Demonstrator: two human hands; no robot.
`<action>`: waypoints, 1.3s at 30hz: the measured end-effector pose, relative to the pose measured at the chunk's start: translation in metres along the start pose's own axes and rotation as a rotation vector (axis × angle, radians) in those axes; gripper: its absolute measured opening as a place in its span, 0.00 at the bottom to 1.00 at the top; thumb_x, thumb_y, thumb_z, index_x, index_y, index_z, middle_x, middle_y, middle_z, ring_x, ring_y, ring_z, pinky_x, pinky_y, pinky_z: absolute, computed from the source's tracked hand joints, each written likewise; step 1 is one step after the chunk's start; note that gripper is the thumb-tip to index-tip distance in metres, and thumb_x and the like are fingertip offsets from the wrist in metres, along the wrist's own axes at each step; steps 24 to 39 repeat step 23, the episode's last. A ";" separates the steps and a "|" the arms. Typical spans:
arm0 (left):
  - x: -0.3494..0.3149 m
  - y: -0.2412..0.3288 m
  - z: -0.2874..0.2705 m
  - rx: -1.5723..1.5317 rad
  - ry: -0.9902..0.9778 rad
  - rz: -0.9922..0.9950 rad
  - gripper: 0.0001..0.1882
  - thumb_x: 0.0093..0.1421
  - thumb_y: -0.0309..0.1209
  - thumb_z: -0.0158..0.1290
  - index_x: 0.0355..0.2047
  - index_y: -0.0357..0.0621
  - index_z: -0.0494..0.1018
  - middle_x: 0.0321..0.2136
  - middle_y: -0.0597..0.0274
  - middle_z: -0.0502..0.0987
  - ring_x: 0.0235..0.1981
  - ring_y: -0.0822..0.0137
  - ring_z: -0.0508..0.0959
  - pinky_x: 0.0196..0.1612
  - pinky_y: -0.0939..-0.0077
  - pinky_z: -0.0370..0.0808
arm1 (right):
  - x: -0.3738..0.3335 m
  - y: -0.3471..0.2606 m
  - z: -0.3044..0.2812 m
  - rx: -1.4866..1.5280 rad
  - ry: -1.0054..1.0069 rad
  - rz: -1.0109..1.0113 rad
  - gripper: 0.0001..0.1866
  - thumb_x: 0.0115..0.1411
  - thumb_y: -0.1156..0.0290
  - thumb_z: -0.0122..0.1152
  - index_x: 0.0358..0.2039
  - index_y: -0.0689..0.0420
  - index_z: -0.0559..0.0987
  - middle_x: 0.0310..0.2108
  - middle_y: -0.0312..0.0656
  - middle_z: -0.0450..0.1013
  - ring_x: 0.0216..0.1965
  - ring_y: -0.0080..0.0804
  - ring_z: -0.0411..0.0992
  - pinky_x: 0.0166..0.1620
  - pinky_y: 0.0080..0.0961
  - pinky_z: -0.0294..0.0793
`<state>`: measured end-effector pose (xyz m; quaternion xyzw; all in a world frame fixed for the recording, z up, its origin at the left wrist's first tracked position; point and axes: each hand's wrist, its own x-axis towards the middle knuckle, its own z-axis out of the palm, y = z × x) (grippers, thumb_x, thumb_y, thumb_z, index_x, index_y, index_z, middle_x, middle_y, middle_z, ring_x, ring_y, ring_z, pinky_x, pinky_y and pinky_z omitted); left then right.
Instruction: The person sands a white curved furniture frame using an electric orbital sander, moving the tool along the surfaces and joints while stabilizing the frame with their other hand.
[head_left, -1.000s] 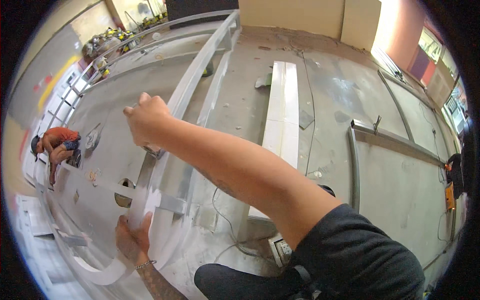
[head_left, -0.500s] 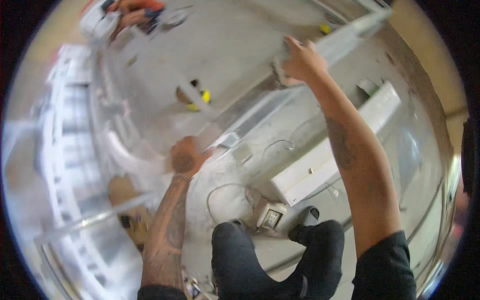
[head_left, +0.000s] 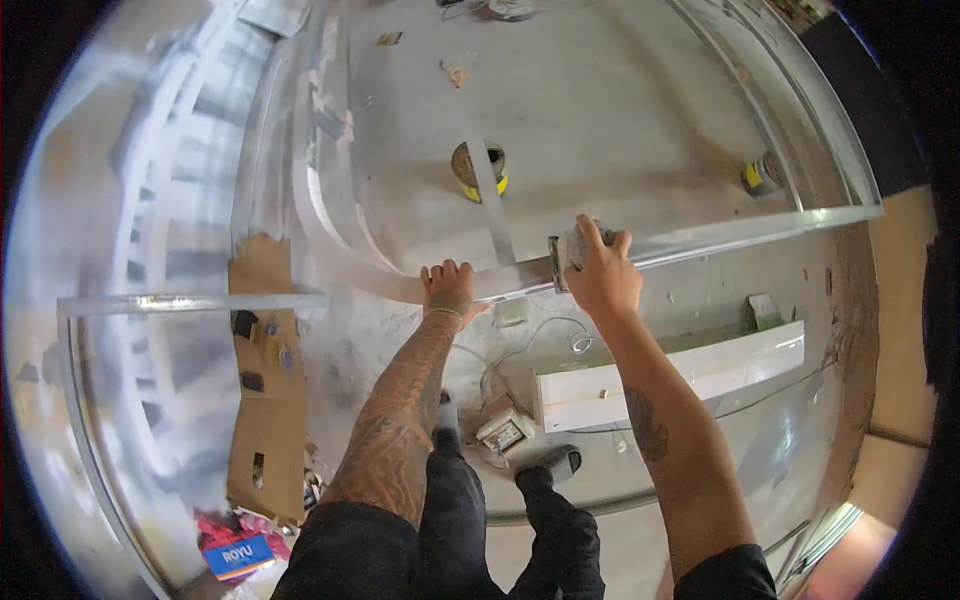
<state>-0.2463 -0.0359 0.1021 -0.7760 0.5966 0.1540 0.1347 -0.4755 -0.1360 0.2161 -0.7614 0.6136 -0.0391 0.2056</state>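
A large silvery frame with curved and straight bars spans the view above the floor. My left hand is closed over its near bar, at the spot where the curved strip meets the straight one. Farther right along that bar, my right hand grips a palm-sized grey block tool with a flat, dark-edged plate set against the bar. My fingers cover much of the tool, so its exact kind is unclear. Between and beyond my hands, a narrow crossbar runs away from the near bar.
Tins with yellow bands, one behind the crossbar and another at right, stand on the floor. A long white box-shaped piece and a power outlet box with a cable lie near my feet. Cardboard is at left.
My view has swung to the right, and the person at the upper left is out of it. My hands appear closer together and level along the near bar, both still gripping.
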 end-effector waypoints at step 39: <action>-0.034 -0.124 -0.007 -0.971 0.483 0.065 0.24 0.50 0.31 0.58 0.49 0.41 0.72 0.53 0.48 0.71 0.59 0.48 0.67 0.62 0.53 0.63 | -0.043 -0.119 0.034 0.270 0.378 0.358 0.44 0.46 0.69 0.69 0.62 0.63 0.58 0.53 0.55 0.63 0.56 0.53 0.64 0.61 0.48 0.63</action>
